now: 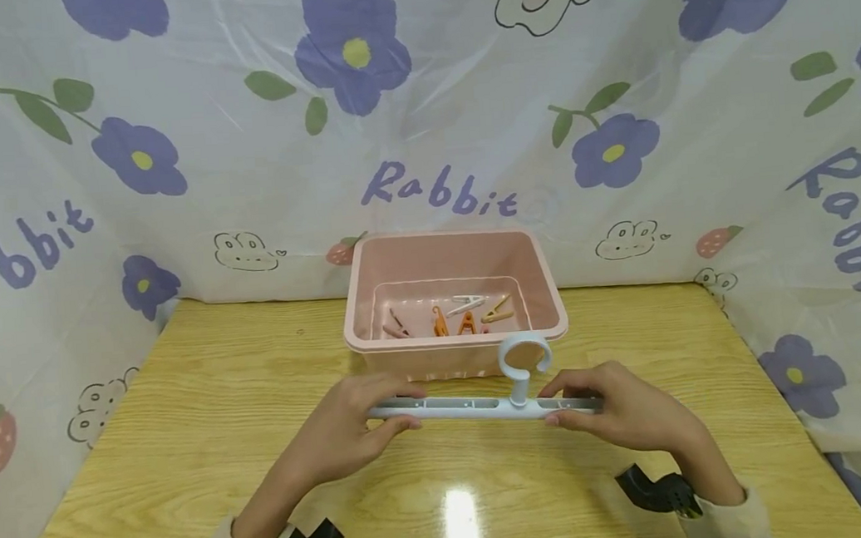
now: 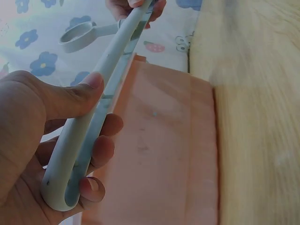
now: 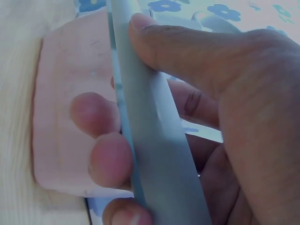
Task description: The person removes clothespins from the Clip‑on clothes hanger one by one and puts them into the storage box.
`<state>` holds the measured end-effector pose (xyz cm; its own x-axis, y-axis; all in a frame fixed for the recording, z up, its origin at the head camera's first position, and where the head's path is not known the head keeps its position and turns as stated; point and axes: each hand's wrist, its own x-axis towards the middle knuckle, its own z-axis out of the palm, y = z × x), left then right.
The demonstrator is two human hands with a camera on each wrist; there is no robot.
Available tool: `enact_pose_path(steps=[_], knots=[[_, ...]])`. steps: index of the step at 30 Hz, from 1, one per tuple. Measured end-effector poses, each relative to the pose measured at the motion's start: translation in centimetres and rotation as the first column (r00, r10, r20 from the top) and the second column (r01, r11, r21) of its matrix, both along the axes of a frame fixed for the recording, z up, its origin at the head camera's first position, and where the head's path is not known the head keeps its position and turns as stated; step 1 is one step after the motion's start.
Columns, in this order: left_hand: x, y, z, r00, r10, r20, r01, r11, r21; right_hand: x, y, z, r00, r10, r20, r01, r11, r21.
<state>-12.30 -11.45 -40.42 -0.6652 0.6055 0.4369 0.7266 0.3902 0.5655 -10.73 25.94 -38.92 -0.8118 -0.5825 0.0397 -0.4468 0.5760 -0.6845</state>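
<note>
A pale blue-grey plastic hanger (image 1: 458, 408) is held level above the table, in front of the pink bin. It is a long straight bar with slots along it and an open, ring-shaped hook (image 1: 514, 373) standing up right of its middle. My left hand (image 1: 337, 430) grips the left end, thumb on the near side. At the other end my right hand (image 1: 623, 405) grips the bar. In the left wrist view the fingers curl round the hanger's rounded end (image 2: 58, 192). The right wrist view shows the thumb pressed along the bar (image 3: 159, 140).
The pink plastic bin (image 1: 450, 341) stands at the back of the wooden table (image 1: 257, 364), against a printed curtain (image 1: 448, 93). Inside lie several clothes pegs, among them a white peg (image 1: 466, 303), an orange peg (image 1: 467, 324) and a tan peg (image 1: 497, 313).
</note>
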Motion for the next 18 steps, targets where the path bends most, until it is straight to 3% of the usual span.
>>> enact_pose_path(steps=[7, 18], knots=[[0.9, -1.3, -1.2, 0.999, 0.026, 0.035, -0.025, 0.999, -0.023, 0.8, 0.5, -0.8, 1.000, -0.003, -0.024, 0.003, 1.000, 0.009], [1.8, -2.9, -3.7, 0.978, 0.020, 0.209, -0.011, 0.999, -0.044, 1.6, 1.4, -2.5, 1.000, 0.010, 0.003, -0.010, 1.000, -0.009]])
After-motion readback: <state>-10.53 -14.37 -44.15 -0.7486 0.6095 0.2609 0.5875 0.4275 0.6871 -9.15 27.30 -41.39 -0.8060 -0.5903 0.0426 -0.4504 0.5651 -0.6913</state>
